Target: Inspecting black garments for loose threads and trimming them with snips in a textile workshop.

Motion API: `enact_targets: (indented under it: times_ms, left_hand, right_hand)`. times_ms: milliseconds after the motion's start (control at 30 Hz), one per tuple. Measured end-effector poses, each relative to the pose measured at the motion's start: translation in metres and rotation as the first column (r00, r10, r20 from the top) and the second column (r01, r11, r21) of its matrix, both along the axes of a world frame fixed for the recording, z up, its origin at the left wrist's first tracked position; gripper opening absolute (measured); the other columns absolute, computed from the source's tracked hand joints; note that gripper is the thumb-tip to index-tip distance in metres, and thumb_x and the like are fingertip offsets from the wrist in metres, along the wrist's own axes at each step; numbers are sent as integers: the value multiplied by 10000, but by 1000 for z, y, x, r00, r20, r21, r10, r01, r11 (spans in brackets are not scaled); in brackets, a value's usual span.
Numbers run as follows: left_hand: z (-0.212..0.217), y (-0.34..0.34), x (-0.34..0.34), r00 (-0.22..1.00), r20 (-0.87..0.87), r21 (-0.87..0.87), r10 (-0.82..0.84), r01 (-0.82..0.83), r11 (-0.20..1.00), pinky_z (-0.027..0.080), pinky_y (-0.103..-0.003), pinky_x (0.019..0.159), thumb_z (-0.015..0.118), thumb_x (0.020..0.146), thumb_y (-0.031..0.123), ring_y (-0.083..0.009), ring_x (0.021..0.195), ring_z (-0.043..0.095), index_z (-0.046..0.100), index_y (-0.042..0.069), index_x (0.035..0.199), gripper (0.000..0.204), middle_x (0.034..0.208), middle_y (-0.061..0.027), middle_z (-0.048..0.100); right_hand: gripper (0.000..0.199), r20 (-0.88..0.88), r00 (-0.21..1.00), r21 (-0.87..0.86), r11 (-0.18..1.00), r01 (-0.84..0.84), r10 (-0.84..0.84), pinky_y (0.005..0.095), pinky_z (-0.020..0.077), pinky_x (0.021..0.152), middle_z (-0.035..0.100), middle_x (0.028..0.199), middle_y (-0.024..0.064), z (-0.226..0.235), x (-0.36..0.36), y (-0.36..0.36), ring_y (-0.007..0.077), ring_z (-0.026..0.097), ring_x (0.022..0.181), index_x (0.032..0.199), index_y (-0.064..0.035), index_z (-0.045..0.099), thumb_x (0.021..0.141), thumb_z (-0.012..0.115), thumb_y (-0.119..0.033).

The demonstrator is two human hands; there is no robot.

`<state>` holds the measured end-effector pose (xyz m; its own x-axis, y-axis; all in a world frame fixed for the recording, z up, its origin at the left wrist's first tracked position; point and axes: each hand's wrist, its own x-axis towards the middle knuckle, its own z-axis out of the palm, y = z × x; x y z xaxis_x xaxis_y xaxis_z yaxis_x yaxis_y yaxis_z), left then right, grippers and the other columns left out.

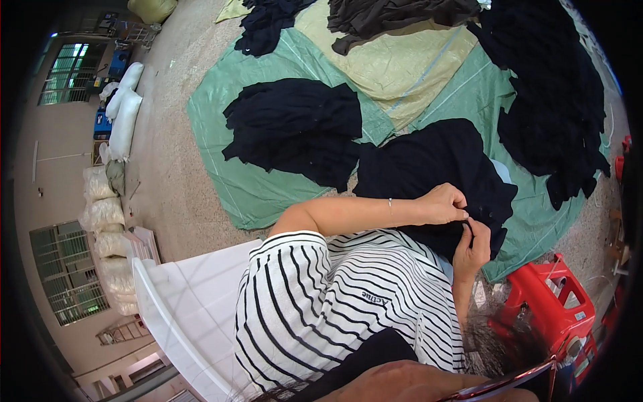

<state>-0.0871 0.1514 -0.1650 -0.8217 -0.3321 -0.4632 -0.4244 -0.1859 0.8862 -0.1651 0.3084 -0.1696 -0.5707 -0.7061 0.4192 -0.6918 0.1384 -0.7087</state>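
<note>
A dark navy garment (429, 157) is spread over my lap and reaches forward over the green sheet. My left hand (443, 204) comes in from the left with its fingers pinched on the cloth. Close against it, my right hand (473, 245) also pinches the garment, thumb and fingertips together. The fingertips of both hands nearly meet at the garment's right part. Whatever small detail lies between them is too dark to make out.
Another dark garment pile (295, 130) lies on the green sheet (221, 134) to the left, and a larger dark pile (552, 100) at the right. Brown cloth (395, 20) rests on a yellow sheet (388, 74) ahead. A red stool (549, 295) stands at right, white sacks (124, 114) far left.
</note>
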Motion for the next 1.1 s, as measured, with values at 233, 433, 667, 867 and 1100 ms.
enact_targets:
  times_ms: [233,433,667,867,1100]
  left_hand:
    - [2,8,-9,944,-293,-437,-150,7,899,488,-357,570,674,867,136,-292,622,654,683,-8,873,144,704,-179,639]
    - [12,-1,8,982,-124,-266,-140,103,958,470,-238,625,752,884,169,-56,694,542,689,-24,973,221,761,-20,642]
    - [-1,0,12,975,-139,-306,-173,124,944,431,-205,607,734,873,53,-29,684,516,685,-43,987,157,767,21,634]
    - [0,3,12,995,-54,-138,-90,82,987,444,-236,609,697,882,71,-71,671,546,678,-54,964,150,741,-25,648]
    - [-5,7,13,976,-217,-169,-21,-16,985,375,-206,573,660,910,59,-29,642,457,642,-47,942,113,725,46,568]
  right_hand:
    - [183,-48,995,-9,997,82,-83,383,538,718,668,881,165,16,-5,-2,330,661,809,957,7,682,797,704,92]
    - [213,59,994,-71,993,94,-90,381,531,679,651,844,130,0,-1,-7,313,651,763,930,-10,670,739,733,61]
    - [143,253,961,-111,984,140,-108,316,513,597,657,815,118,6,-1,-7,264,647,696,904,16,668,781,735,46]
    - [99,398,908,-101,977,188,-134,296,501,621,661,816,117,3,2,-5,233,643,698,889,19,681,802,727,24]
    - [109,786,598,34,977,210,-156,241,443,634,657,763,40,-2,0,-9,75,561,695,889,17,686,889,695,-91]
